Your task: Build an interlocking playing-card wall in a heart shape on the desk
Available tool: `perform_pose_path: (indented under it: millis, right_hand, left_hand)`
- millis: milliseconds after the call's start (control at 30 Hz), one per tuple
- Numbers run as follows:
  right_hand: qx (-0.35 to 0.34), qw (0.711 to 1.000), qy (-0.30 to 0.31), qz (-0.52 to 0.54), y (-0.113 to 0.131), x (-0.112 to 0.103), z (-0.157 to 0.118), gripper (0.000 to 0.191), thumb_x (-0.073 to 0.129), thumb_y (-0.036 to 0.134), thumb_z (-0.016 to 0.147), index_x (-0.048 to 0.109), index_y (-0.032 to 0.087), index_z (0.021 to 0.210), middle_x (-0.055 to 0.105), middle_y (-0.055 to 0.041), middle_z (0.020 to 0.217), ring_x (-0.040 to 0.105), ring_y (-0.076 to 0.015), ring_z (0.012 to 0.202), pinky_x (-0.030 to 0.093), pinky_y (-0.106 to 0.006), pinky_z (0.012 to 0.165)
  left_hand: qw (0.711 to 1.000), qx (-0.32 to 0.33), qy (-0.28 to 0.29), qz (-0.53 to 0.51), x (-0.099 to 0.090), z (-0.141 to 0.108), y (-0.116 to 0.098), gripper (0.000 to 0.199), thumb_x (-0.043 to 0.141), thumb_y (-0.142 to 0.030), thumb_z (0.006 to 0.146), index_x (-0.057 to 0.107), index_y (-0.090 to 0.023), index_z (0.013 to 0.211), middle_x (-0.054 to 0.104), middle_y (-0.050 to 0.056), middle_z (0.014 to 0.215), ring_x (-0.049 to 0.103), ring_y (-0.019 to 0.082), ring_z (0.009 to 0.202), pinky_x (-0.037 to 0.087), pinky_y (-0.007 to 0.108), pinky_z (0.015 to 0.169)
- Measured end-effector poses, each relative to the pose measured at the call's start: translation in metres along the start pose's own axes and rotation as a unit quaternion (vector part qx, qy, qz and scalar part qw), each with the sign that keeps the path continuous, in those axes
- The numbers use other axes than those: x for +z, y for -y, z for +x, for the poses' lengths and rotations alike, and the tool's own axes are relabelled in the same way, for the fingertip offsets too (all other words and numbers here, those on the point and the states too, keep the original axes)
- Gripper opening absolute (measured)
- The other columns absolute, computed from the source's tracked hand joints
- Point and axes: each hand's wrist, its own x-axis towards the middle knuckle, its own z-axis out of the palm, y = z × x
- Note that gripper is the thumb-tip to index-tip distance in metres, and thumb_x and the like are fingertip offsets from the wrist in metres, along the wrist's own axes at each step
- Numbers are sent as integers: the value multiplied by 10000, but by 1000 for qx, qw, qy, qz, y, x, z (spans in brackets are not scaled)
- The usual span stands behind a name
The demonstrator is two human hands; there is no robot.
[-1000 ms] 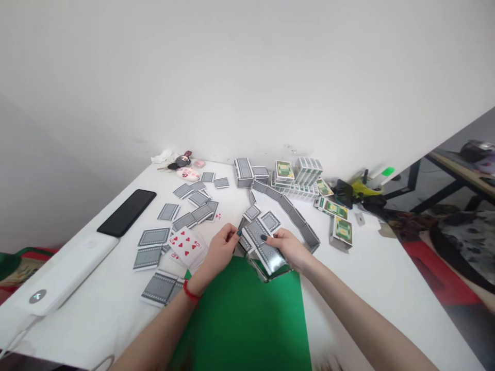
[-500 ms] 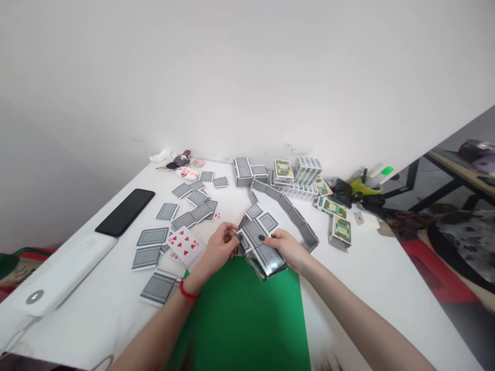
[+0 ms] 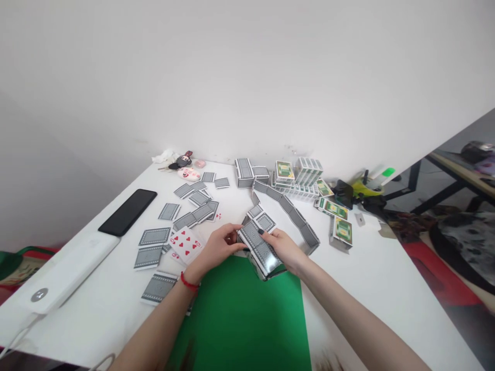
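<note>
A block folded from grey-backed playing cards (image 3: 258, 246) sits at the far end of a green sheet (image 3: 247, 314). My right hand (image 3: 284, 247) grips its right side, thumb pressed on the top face. At its left edge my left hand (image 3: 222, 246) is closed, thumb and fingers on the card folds; part of the grip is hidden. Joined to the block is a long curved strip of folded cards (image 3: 286, 206), which bends away to the back right. Left of my left hand lie face-up heart cards (image 3: 185, 242) and face-down cards (image 3: 154, 236).
Behind stand a card-built box (image 3: 244, 172) and stacked card packs (image 3: 308, 170). More green packs (image 3: 342, 231) lie at the right. A phone (image 3: 127, 212) and a white power strip (image 3: 69, 278) line the left edge. Keys and trinkets (image 3: 183, 162) are by the wall.
My left fingers have shifted on the block's left edge, with the thumb now lower down. The block has tilted slightly, and my right hand keeps its hold. The view has moved a little.
</note>
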Motion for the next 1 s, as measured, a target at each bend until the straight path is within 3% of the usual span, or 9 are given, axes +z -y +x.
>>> perform_pose_path:
  millis: [333,533,700,833,1000]
  right_hand:
    - [-9,999,-4,-39,-5,-2,5,345,646,464,676,641,181,872,700,-11,733,615,-175,643,458,-295,646]
    - [4,997,-3,-73,-4,-1,6,337,633,464,681,643,156,817,679,1,645,561,-139,542,418,-262,571]
    - [1,998,23,-53,1,0,2,311,625,448,707,652,159,819,694,-4,676,594,-145,585,438,-254,592]
    - [57,998,31,-23,6,-8,-2,262,639,394,730,649,137,783,697,-33,667,604,-134,552,456,-242,555]
    - [63,990,117,43,12,-22,-12,308,752,291,627,632,124,856,709,-65,776,662,-163,676,505,-292,688]
  left_hand:
    - [999,-9,-36,-3,4,0,0,517,725,-421,596,604,-152,1021,475,-39,629,446,106,574,424,237,555]
    - [999,-15,-24,-24,3,0,-2,543,734,-389,589,606,-150,1060,445,-53,622,420,88,552,412,224,552]
    - [999,-29,-5,-20,0,1,-3,545,732,-415,579,602,-146,1034,455,-53,623,432,96,561,420,234,557]
    - [999,-36,18,-18,-3,1,-3,526,710,-400,606,588,-157,1056,452,-51,647,441,98,581,430,229,558]
    - [999,-20,29,-1,-5,-3,-2,532,702,-358,619,575,-176,1103,494,-26,702,469,118,635,431,237,580]
